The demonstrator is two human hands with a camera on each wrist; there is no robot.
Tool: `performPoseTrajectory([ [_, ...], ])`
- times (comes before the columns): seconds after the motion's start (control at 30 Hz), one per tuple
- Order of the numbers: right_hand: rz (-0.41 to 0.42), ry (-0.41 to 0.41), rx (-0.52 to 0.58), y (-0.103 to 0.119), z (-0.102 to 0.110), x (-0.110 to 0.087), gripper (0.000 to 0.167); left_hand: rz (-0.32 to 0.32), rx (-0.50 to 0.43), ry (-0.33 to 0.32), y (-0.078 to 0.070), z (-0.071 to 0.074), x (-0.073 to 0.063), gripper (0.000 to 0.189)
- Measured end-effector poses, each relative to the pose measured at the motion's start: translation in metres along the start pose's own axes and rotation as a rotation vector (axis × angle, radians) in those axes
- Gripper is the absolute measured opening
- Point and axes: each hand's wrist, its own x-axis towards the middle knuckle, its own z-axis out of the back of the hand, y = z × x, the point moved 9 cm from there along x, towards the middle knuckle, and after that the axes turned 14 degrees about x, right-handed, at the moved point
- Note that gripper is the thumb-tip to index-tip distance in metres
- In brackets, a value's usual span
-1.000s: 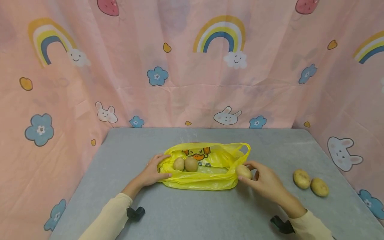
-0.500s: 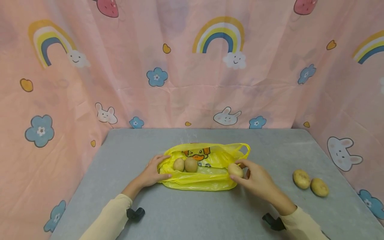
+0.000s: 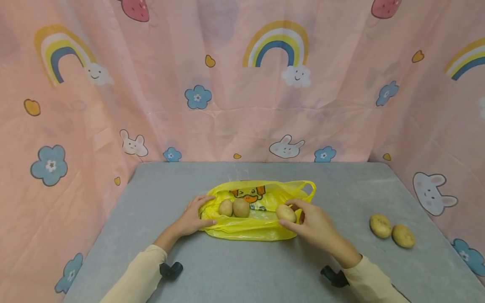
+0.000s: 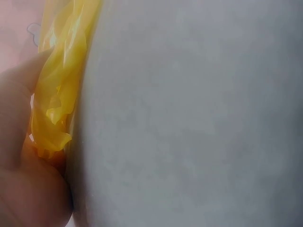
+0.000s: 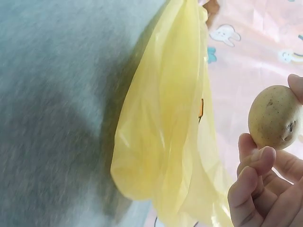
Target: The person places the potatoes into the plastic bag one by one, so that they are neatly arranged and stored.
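Note:
A yellow plastic bag (image 3: 250,232) with a duck face printed on it lies on its side, mouth spread open. Inside it, toward the left, two potatoes (image 3: 241,208) sit against each other. My left hand (image 3: 191,219) holds the bag's left end, thumb in front and fingers behind; the left wrist view shows crumpled yellow plastic (image 4: 61,94) against the palm. Another potato (image 3: 285,213) is pinched between the thumb and fingers of my right hand (image 3: 316,225), over the right part of the bag's mouth. In the right wrist view this potato (image 5: 274,117) shows a dark blemish.
Two more potatoes (image 3: 380,226) lie side by side on the grey table (image 3: 242,269), right of my right hand. A bag handle loop (image 3: 311,190) sticks out at the bag's right end. A pink patterned curtain (image 3: 242,122) hangs behind the table.
My right hand has moved left with its potato, from beside the bag's right end to over its mouth. The left hand and the other potatoes have stayed in place.

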Motion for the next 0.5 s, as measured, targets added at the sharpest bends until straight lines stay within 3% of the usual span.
performPoseTrajectory([
  [0.5, -0.004, 0.022, 0.052, 0.009, -0.023, 0.016, 0.047, -0.002, 0.010, 0.003, 0.000, 0.000, 0.000, 0.078],
])
